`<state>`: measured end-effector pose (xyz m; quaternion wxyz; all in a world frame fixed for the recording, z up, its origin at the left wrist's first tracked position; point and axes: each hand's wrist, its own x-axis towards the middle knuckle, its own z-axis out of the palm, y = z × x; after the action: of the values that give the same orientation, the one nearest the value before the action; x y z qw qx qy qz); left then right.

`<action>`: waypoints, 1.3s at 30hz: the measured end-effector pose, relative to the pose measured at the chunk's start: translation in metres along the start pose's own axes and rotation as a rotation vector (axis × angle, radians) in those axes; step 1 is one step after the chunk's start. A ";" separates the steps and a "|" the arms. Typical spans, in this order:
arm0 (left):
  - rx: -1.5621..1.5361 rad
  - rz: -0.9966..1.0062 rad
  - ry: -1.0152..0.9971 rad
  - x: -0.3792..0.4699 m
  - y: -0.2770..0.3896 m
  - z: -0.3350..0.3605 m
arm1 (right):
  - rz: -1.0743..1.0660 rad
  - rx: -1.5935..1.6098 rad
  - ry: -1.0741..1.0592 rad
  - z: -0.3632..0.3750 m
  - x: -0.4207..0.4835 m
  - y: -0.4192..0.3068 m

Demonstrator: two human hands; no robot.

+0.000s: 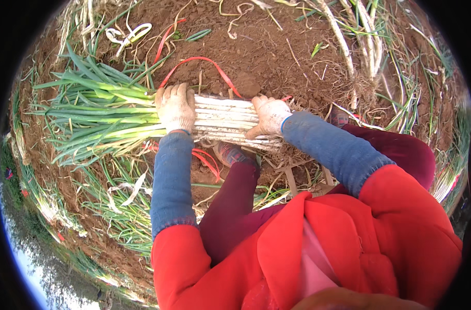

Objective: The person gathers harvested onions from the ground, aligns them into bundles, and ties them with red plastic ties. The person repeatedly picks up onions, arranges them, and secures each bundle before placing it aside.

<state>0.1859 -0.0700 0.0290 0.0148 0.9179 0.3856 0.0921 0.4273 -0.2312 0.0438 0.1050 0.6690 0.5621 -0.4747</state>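
Note:
A thick row of long green onions (223, 116) lies crosswise in front of me, green leaves (103, 112) to the left and white stalks with roots to the right. My left hand (176, 107), in a soiled light glove, clasps the bundle from above where green turns to white. Over the white stalks near the root end is my right hand (270, 116), also gloved, with its thumb on the near side. A red plastic strap (210, 60) arches up on the far side, and a loop of red strap (208, 159) shows on the near side. The bundle hides what lies between them.
Loose brown soil (243, 46) carries scattered roots and dry leaves. More onion stalks (369, 42) lie at the upper right. Loose green onions (119, 205) spread at the lower left, with tied bundles (51, 209) beyond. My shoe (231, 153) is close to the bundle's near side.

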 end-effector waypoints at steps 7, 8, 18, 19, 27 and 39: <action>0.042 0.023 0.017 0.001 0.007 -0.009 | -0.090 -0.466 0.094 -0.180 -0.035 0.069; 0.051 0.043 0.039 -0.001 0.007 -0.007 | -0.056 -0.416 0.330 -0.203 -0.052 0.099; -0.241 -0.368 -0.439 0.034 -0.001 -0.020 | 0.339 0.273 0.553 -0.126 -0.088 0.266; -0.345 -0.492 -0.451 0.042 0.008 -0.026 | 0.311 0.278 0.633 -0.112 -0.076 0.264; -1.563 -0.616 -0.822 0.121 0.202 -0.035 | -0.086 0.417 0.866 -0.125 -0.103 0.194; -1.526 -1.234 0.123 0.156 0.264 -0.030 | 0.626 0.686 0.956 -0.135 -0.100 0.384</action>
<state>0.4734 -0.1460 0.1092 0.6292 0.2932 0.6343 0.3403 0.8324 -0.3385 0.0397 -0.2418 0.9330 0.1431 -0.2251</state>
